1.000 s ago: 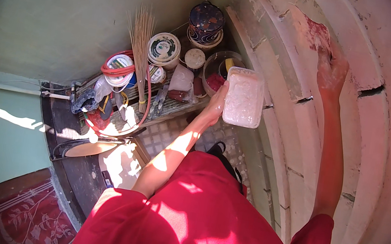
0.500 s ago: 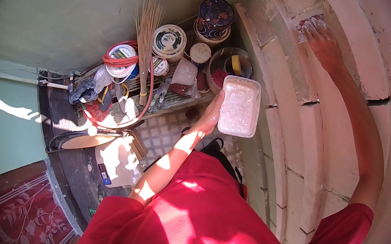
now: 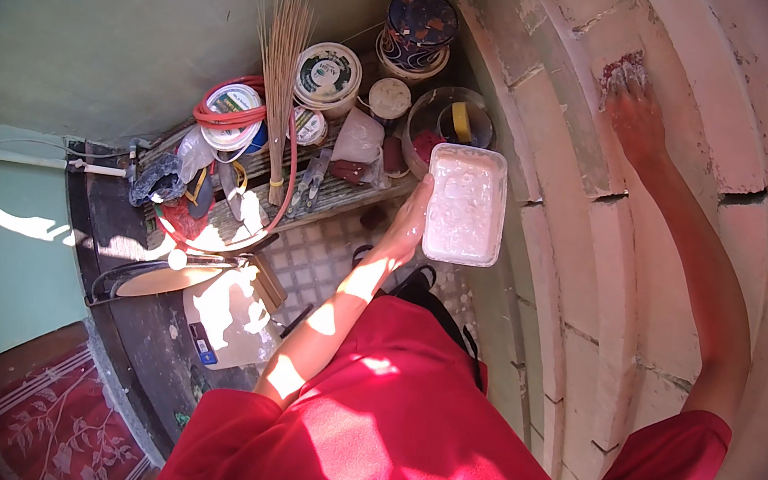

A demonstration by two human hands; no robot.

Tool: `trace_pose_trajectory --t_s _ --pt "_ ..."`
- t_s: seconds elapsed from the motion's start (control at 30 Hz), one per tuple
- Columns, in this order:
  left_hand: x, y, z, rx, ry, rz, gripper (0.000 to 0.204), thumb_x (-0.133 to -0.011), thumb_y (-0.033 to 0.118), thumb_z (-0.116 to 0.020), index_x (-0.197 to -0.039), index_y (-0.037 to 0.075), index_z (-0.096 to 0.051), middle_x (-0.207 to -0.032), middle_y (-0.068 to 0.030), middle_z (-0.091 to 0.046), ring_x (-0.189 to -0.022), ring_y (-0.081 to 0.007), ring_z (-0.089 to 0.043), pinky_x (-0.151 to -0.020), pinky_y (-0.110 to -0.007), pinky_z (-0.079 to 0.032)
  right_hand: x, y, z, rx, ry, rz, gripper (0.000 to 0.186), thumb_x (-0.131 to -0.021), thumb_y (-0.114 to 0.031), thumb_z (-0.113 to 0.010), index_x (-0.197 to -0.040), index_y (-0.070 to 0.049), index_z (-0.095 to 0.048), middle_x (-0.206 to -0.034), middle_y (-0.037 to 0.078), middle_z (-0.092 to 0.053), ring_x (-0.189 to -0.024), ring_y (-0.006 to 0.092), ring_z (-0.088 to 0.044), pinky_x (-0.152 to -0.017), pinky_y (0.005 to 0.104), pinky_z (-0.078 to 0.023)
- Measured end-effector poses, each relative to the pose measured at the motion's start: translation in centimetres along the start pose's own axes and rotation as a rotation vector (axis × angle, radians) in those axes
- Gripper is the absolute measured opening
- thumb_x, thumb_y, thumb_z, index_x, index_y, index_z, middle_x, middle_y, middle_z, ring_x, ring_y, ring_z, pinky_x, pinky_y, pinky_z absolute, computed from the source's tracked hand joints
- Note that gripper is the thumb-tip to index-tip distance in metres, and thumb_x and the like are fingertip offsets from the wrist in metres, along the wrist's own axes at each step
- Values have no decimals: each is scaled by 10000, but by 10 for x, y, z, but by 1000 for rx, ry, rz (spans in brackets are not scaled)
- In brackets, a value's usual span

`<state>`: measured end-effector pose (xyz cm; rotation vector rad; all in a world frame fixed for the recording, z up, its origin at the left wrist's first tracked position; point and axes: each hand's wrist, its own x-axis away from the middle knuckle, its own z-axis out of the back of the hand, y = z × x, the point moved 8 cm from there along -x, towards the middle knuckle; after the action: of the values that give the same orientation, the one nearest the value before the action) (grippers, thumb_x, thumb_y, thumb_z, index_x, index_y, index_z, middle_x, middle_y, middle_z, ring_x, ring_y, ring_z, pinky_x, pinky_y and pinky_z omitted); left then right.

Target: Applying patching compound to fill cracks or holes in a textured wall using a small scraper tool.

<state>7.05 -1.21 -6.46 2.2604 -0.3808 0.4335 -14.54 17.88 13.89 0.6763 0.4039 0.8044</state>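
Observation:
My left hand grips the left side of a white rectangular plastic tub, held out in front of my body. Wet, lumpy, pinkish-white stuff lies inside it. High on the right, my right hand presses a red and white scrubbing pad or cloth against the pale wall, fingers spread over it. White residue coats the fingertips, and most of the pad is hidden beneath them.
Past the tub, a wooden bench bears a stick broom, lidded buckets, a red hose and a round basin with a yellow sponge. Ledges and cracks run along the curved-looking wall. Tiled floor shows below.
My right hand has slid a little right and down along the wall with the pad. The tub in my left hand has shifted only slightly, along with the view.

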Motion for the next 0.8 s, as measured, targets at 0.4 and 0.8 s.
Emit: trace_pose_trajectory --t_s 0.4,0.8 --pt "3 -3 33 4 48 -58 751 -963 551 -381 -1421 -37 -290 -1420 -163 -408 -1272 -225 -442 -1060 -341 -349 -50 22 18 56 119 70 258 -789 -77 -567 -1037 -47 -629 -1039 112 -647 -1082 229 -576 -998 389 -424" --pt "9 -3 26 16 51 21 694 -991 512 -335 -1432 -21 -281 -1426 -149 -398 -1294 -205 -404 -1077 -312 -310 13 -3 21 73 -12 13 76 -796 -121 -563 -814 -88 -630 -861 88 -634 -965 231 -593 -949 392 -442"
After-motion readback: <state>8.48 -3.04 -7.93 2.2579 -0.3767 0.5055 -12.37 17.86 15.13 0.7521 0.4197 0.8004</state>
